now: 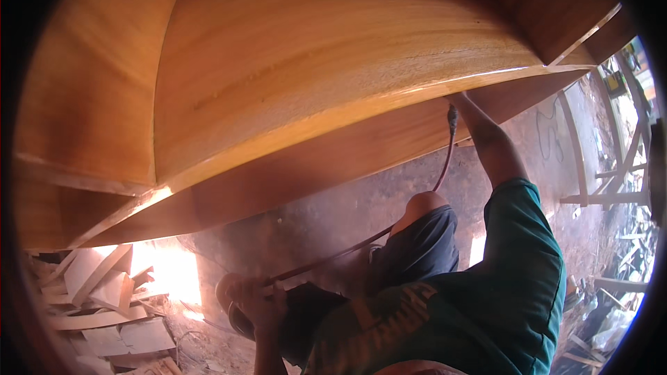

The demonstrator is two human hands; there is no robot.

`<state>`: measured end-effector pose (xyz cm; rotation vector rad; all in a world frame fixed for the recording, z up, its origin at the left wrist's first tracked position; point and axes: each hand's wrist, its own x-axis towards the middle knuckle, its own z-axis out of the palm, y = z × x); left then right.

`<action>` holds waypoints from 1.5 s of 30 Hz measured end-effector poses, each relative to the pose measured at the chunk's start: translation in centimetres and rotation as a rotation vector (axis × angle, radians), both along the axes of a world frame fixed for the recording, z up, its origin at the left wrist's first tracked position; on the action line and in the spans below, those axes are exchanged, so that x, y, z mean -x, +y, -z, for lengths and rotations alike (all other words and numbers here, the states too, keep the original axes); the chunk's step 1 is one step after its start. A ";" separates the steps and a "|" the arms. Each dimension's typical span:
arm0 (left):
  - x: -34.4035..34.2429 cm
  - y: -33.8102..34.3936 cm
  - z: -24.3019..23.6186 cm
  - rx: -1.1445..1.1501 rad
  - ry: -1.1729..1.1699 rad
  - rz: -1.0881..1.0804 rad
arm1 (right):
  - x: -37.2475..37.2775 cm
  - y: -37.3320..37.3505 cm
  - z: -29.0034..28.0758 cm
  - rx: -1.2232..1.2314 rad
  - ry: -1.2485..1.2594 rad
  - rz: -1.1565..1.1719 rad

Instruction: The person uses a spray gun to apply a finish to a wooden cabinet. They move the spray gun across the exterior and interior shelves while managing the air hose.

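A large varnished wooden piece with panels [333, 42] fills the upper view. My right arm reaches under its front edge. Only the wrist and base of my right hand [457, 99] show; the fingers are hidden behind the edge. From that hand hangs a dark fitting [452, 119] with a reddish hose [445, 167], so it seems closed on a tool I cannot make out. The hose passes behind my bent right knee [425, 203] and runs left across my legs. By my left knee, my left hand [260, 303] is closed around the hose.
Wood offcuts [111, 292] lie heaped on the floor at the lower left, beside a bright sunlit patch [174, 274]. A wooden frame [601, 198] stands at the right, with scattered scraps [629, 257] beyond it. The wooden piece's lower panel [278, 180] hangs low before my knees.
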<state>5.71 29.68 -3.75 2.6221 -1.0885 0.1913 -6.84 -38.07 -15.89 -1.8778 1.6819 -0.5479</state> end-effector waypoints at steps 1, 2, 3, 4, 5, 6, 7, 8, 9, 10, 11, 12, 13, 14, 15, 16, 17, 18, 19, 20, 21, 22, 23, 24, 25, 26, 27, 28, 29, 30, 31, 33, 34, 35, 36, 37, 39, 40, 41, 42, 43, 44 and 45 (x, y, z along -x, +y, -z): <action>0.4 -0.5 -0.3 0.001 0.039 0.019 | 1.0 -1.3 0.5 0.041 0.040 0.040; 0.5 -0.7 -0.4 0.003 0.078 0.037 | 1.5 -2.4 1.1 0.088 0.078 0.072; 0.6 -0.6 -0.3 -0.003 0.088 0.038 | 1.6 -3.2 2.0 0.133 0.121 0.103; 0.7 -0.5 -0.1 -0.010 0.077 0.038 | 1.6 -3.6 2.4 0.182 0.155 0.134; 0.7 -0.3 0.2 -0.016 0.067 0.039 | 1.6 -3.7 2.8 0.224 0.169 0.148; 0.7 0.0 0.4 -0.014 0.074 0.032 | 1.2 -3.5 2.9 0.259 0.175 0.143; 0.6 0.3 0.8 -0.009 -0.003 0.022 | 1.0 -3.1 3.0 0.293 0.172 0.129; 0.4 0.6 1.1 -0.001 -0.078 0.013 | 1.2 -2.6 2.9 0.282 0.134 0.062; -0.1 1.5 1.1 -0.015 -0.074 -0.016 | -0.4 -0.2 2.7 0.179 0.040 -0.086; -0.8 2.7 0.8 0.009 -0.149 -0.048 | -2.7 3.1 1.9 0.163 0.037 -0.119; -1.4 4.4 0.5 0.030 -0.227 -0.081 | -5.5 7.5 0.2 -0.020 -0.050 -0.203; -1.7 5.4 0.7 0.035 -0.216 -0.091 | -6.4 9.9 -1.4 -0.182 -0.120 -0.258; -2.2 6.3 0.9 0.078 -0.122 -0.101 | -7.3 11.3 -1.4 -0.193 -0.257 -0.288; -2.6 7.5 1.1 0.119 -0.030 -0.112 | -8.1 12.4 -1.7 -0.180 -0.250 -0.296; -3.1 9.5 1.9 0.127 -0.032 -0.129 | -10.1 14.8 -2.3 -0.331 -0.350 -0.337; -3.4 11.7 3.2 0.123 -0.043 -0.092 | -12.0 17.4 -2.6 -0.492 -0.445 -0.377; -3.4 13.9 4.2 0.117 -0.054 -0.056 | -14.0 19.9 -3.1 -0.496 -0.439 -0.397; -3.4 14.4 3.8 0.121 -0.048 -0.069 | -15.4 21.9 -3.4 -0.499 -0.424 -0.407; -3.4 14.1 2.6 0.148 -0.015 -0.092 | -17.1 24.0 -3.7 -0.505 -0.411 -0.422; -3.5 14.3 1.9 0.176 0.018 -0.117 | -18.5 26.1 -4.0 -0.509 -0.403 -0.439; -3.6 15.4 1.8 0.175 0.014 -0.138 | -19.9 28.2 -4.2 -0.553 -0.410 -0.466; -3.8 16.6 2.0 0.217 0.022 -0.144 | -21.4 30.3 -4.5 -0.598 -0.416 -0.491; -3.8 17.7 2.2 0.259 0.030 -0.149 | -23.0 32.4 -4.8 -0.604 -0.411 -0.511; -3.9 18.9 2.4 0.256 0.021 -0.173 | -24.7 34.6 -4.9 -0.620 -0.463 -0.523; -3.9 20.1 2.7 0.269 -0.006 -0.195 | -26.5 36.9 -5.0 -0.638 -0.515 -0.532; -3.9 21.2 2.9 0.281 -0.034 -0.217 | -28.2 39.2 -5.1 -0.650 -0.515 -0.556; -4.0 22.0 3.2 0.276 -0.042 -0.230 | -29.6 40.9 -4.8 -0.671 -0.534 -0.578; -4.2 22.7 3.5 0.305 -0.066 -0.237 | -30.9 42.5 -4.4 -0.690 -0.552 -0.593; -4.2 23.4 3.5 0.333 -0.091 -0.243 | -32.6 44.4 -4.0 -0.697 -0.556 -0.601; -4.0 24.0 3.4 0.327 -0.093 -0.246 | -34.3 46.2 -3.2 -0.686 -0.537 -0.584; -3.8 24.4 2.9 0.340 -0.052 -0.273 | -35.7 47.5 -2.4 -0.672 -0.519 -0.565; -3.8 23.8 3.0 0.380 -0.002 -0.269 | -37.2 46.4 0.2 -0.553 -0.564 -0.720; -3.7 24.2 3.1 0.381 -0.025 -0.278 | -37.7 47.2 0.2 -0.509 -0.590 -0.809; -3.6 24.4 3.2 0.386 -0.046 -0.281 | -38.1 47.8 0.2 -0.461 -0.618 -0.892; -3.3 25.6 3.1 0.359 -0.063 -0.298 | -38.4 51.0 -0.9 -0.769 -0.750 -0.803; -2.8 26.1 3.0 0.405 -0.001 -0.369 | -38.2 52.3 -2.0 -0.919 -0.818 -0.749; -2.7 25.9 2.7 0.457 0.061 -0.411 | -36.9 53.0 -4.0 -0.934 -0.740 -0.691; -2.6 25.9 2.5 0.409 0.056 -0.393 | -35.8 52.7 -4.2 -0.817 -0.596 -0.691; -2.6 25.7 2.3 0.360 0.049 -0.373 | -34.4 52.1 -4.5 -0.816 -0.607 -0.668; -2.6 25.3 2.1 0.356 0.049 -0.348 | -33.0 51.1 -5.0 -0.730 -0.610 -0.658; -2.7 24.7 2.2 0.357 0.006 -0.327 | -31.5 49.3 -4.8 -0.678 -0.614 -0.631; -2.8 23.9 2.3 0.358 -0.037 -0.306 | -30.0 47.6 -4.5 -0.629 -0.615 -0.605; -2.8 22.9 2.1 0.363 -0.030 -0.272 | -28.4 45.2 -4.1 -0.562 -0.561 -0.557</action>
